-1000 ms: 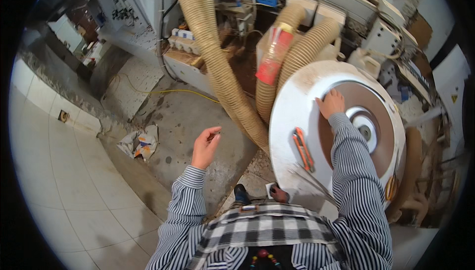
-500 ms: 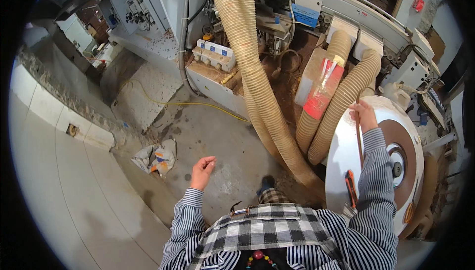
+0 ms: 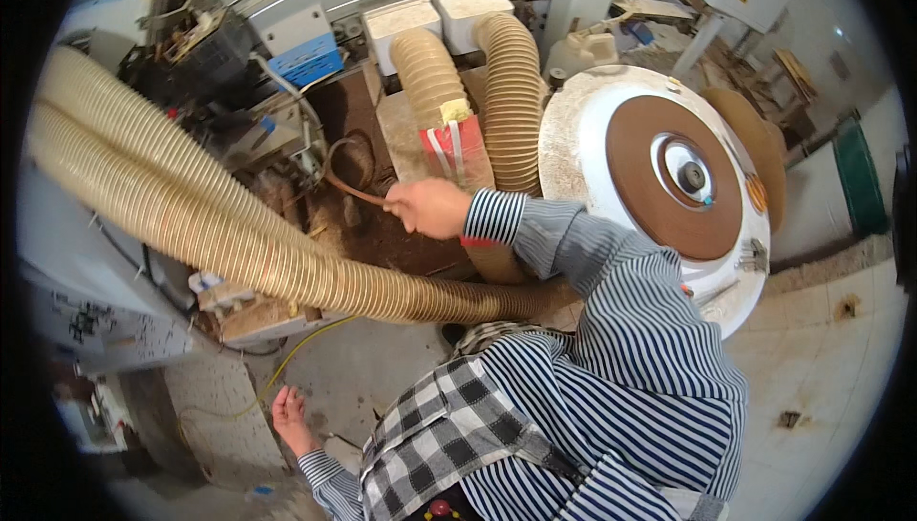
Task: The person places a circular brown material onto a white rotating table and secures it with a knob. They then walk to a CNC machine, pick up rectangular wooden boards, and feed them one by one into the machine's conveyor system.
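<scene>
My right hand (image 3: 430,208) is closed, its fingers pinching a thin brown strip (image 3: 355,191). From the fingertips the strip runs left and bends upward toward a dark brown curl in the machine; where it ends I cannot tell. Just behind the hand stand a ribbed hose and a red-wrapped patch (image 3: 451,150). Low on the left, my left hand (image 3: 291,416) hangs away from everything, its fingers loosely bent and slightly apart, holding nothing. A large roll of brown banding (image 3: 633,177) lies on the round white table (image 3: 573,153) beyond my right forearm.
Thick ribbed hoses (image 3: 277,249) cross in front of me from the left. Behind them is a dusty machine with a blue vented panel (image 3: 308,61) and a white jug (image 3: 585,51). A yellow cable (image 3: 304,341) lies on the floor.
The view has turned to the right. My right hand has moved off the round table, toward the machine behind the hoses, carrying the brown strip. My left hand stays low and free.
</scene>
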`<state>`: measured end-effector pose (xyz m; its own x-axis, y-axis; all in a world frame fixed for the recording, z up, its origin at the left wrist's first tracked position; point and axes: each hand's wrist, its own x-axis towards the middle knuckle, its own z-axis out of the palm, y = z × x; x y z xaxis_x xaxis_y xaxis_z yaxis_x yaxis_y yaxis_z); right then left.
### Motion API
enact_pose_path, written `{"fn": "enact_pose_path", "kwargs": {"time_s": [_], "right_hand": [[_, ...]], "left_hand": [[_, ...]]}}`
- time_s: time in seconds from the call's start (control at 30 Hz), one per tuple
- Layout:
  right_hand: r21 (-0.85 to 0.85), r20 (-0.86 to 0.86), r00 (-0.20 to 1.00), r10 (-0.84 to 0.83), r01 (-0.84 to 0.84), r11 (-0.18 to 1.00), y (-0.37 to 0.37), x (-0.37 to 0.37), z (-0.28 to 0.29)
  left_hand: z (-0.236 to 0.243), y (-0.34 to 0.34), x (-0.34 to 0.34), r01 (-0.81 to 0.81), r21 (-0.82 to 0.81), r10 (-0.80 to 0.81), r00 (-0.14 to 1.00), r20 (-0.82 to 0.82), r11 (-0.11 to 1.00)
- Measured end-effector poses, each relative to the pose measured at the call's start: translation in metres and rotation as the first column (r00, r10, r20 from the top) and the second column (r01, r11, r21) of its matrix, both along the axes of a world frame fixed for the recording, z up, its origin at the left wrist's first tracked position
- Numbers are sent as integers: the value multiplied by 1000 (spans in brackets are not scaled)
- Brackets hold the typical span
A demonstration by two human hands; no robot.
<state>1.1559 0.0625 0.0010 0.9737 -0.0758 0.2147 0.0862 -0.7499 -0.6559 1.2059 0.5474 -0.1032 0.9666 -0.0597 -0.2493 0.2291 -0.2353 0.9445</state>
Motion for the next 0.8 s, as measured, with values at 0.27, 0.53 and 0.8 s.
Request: {"fn": "enact_pose_path", "kwargs": {"time_s": [0.27,0.53,0.8], "right_hand": [[-547,-21,987,-160,123,828,28,-1,21],[-360,-177,905,-386,306,881,79,70,15],[-586,-130,894,-430,280,760,112,202,35]], "left_hand": [[-49,-10,228,187,21,-189,973,131,982],[99,-194,388,308,672,-733,393,555,674],[98,-304,409,356,874,-944,106,313,330]]}}
